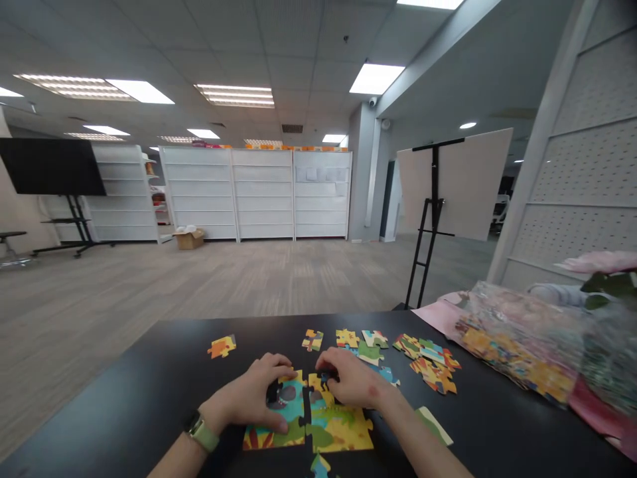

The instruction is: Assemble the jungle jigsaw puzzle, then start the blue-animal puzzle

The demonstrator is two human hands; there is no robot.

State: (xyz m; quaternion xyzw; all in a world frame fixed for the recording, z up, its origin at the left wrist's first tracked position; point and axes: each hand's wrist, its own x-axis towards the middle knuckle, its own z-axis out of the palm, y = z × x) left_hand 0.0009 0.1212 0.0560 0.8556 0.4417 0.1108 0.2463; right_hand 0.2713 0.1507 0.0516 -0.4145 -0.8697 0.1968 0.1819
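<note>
Two joined blocks of jigsaw puzzle lie side by side on the black table, a narrow gap between them. My left hand [261,393] rests over the left puzzle block [292,405], thumb and fingers spread apart, the thumb on its picture. Bent over the upper part of the right puzzle block [338,428], my right hand [354,378] has its fingertips and thumb around a yellow puzzle piece [318,386]; the fingers partly cover it. Below the gap lies a loose blue-green puzzle piece [320,465].
Several loose pieces [432,375] spread at the back right, and an orange piece [221,346] lies at the back left. A pale green piece [434,425] sits beside my right forearm. At the right edge are a clear bag of pieces [522,352] and wrapped flowers [604,265].
</note>
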